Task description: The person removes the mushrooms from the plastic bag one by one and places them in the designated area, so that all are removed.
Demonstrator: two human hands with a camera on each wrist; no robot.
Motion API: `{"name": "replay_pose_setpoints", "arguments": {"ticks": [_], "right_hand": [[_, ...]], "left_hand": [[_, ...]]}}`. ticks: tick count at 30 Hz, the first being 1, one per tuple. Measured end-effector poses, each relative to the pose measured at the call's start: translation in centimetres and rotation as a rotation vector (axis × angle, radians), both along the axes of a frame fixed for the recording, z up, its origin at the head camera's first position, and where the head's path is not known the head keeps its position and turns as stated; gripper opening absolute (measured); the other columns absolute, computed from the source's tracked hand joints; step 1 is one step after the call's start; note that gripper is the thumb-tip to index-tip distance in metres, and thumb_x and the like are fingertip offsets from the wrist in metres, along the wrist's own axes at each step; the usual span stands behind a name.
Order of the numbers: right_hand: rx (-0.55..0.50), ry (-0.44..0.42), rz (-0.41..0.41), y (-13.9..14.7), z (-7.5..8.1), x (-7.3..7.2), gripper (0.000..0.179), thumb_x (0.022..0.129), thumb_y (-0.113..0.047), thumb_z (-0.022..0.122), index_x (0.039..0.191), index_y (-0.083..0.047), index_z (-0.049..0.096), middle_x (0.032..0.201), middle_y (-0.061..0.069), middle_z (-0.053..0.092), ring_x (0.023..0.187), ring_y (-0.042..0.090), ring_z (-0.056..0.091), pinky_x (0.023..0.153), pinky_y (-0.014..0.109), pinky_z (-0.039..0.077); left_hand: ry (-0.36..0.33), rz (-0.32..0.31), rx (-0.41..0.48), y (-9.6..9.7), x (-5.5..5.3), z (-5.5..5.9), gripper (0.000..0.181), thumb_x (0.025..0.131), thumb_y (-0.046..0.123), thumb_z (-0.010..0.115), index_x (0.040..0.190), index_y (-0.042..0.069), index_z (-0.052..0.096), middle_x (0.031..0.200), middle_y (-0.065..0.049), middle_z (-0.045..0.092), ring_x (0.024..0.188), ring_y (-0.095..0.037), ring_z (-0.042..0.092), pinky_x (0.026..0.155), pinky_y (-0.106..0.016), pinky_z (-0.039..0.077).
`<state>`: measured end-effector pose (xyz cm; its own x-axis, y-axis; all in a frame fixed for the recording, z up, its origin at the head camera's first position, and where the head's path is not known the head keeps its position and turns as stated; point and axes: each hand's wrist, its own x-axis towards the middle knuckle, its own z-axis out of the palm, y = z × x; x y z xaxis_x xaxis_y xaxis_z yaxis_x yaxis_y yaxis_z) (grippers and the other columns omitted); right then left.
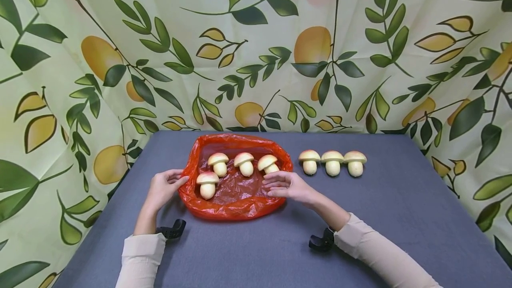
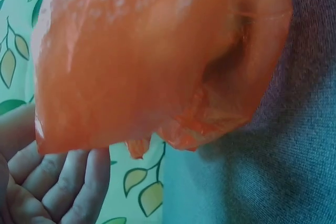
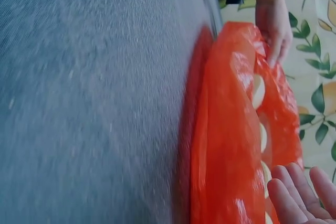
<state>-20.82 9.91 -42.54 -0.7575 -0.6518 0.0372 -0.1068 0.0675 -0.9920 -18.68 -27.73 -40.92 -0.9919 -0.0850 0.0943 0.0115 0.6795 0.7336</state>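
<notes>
A red plastic bag (image 1: 240, 210) lies on the table with its mouth spread wide and its rim rolled. Inside it are several toy mushrooms with pale stems and yellow-red caps, among them a front-left mushroom (image 1: 207, 186) and a rightmost mushroom (image 1: 268, 163), which leans. At the left rim, my left hand (image 1: 166, 186) pinches the bag's edge between thumb and fingers; the left wrist view shows the film (image 2: 131, 77) stretched over the fingertips. My right hand (image 1: 290, 186) hovers over the bag's right side, its fingers loosely extended beside the leaning mushroom and holding nothing.
Three more mushrooms (image 1: 332, 163) stand in a row right of the bag, caps up and close together. Grey-blue cloth (image 1: 248, 252) covers the table. A leaf-and-fruit patterned curtain (image 1: 256, 57) hangs behind and along the sides. Each wrist wears a black camera mount (image 1: 322, 240).
</notes>
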Motion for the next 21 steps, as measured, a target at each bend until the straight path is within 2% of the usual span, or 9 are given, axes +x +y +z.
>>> {"name": "replay_pose_setpoints", "arguments": {"ticks": [3, 5, 8, 12, 17, 21], "right_hand": [[-0.001, 0.018, 0.024, -0.9, -0.2, 0.1, 0.055, 0.088, -0.006, 0.066, 0.131, 0.018, 0.042, 0.131, 0.042, 0.048, 0.12, 0.053, 0.052, 0.092, 0.021, 0.053], [-0.002, 0.013, 0.032, -1.4, -0.3, 0.1, 0.054, 0.088, -0.006, 0.066, 0.131, 0.018, 0.043, 0.131, 0.042, 0.048, 0.12, 0.053, 0.052, 0.093, 0.021, 0.053], [-0.003, 0.011, 0.031, -2.3, -0.2, 0.2, 0.052, 0.088, -0.005, 0.065, 0.131, 0.016, 0.045, 0.131, 0.04, 0.049, 0.121, 0.053, 0.051, 0.093, 0.02, 0.052], [-0.011, -0.004, 0.014, -3.3, -0.2, 0.2, 0.049, 0.088, -0.001, 0.065, 0.13, 0.016, 0.046, 0.131, 0.04, 0.05, 0.122, 0.053, 0.05, 0.092, 0.02, 0.053], [-0.014, -0.038, -0.012, -4.5, -0.1, -0.1, 0.05, 0.087, 0.001, 0.063, 0.131, 0.017, 0.044, 0.131, 0.039, 0.051, 0.123, 0.053, 0.05, 0.092, 0.023, 0.054], [-0.006, -0.02, -0.019, -5.5, -0.2, -0.4, 0.05, 0.087, 0.001, 0.064, 0.13, 0.018, 0.045, 0.13, 0.038, 0.053, 0.122, 0.051, 0.052, 0.095, 0.028, 0.054]], "left_hand": [[0.002, -0.024, 0.024, -0.3, -0.1, -0.1, 0.035, 0.089, 0.017, 0.069, 0.113, -0.009, 0.066, 0.1, -0.027, 0.072, 0.086, -0.014, 0.072, 0.075, -0.019, 0.057], [-0.005, -0.039, 0.041, -0.5, -0.1, -0.1, 0.036, 0.088, 0.018, 0.07, 0.113, -0.009, 0.065, 0.101, -0.026, 0.072, 0.08, 0.001, 0.067, 0.071, -0.011, 0.053], [-0.021, -0.056, 0.06, -0.7, 0.0, 0.0, 0.04, 0.088, 0.02, 0.07, 0.115, -0.009, 0.064, 0.104, -0.026, 0.071, 0.076, 0.014, 0.059, 0.069, -0.008, 0.049], [-0.036, -0.07, 0.079, -0.9, 0.1, 0.2, 0.043, 0.088, 0.022, 0.07, 0.118, -0.008, 0.063, 0.107, -0.026, 0.071, 0.076, 0.016, 0.059, 0.069, -0.008, 0.049], [-0.018, -0.086, 0.089, -1.2, 0.2, 0.2, 0.042, 0.088, 0.02, 0.071, 0.118, -0.009, 0.063, 0.106, -0.026, 0.071, 0.076, 0.016, 0.059, 0.07, -0.009, 0.05], [-0.008, -0.091, 0.091, -1.4, 0.2, 0.1, 0.042, 0.087, 0.018, 0.072, 0.117, -0.009, 0.063, 0.105, -0.027, 0.071, 0.075, 0.016, 0.059, 0.07, -0.01, 0.05]]}}
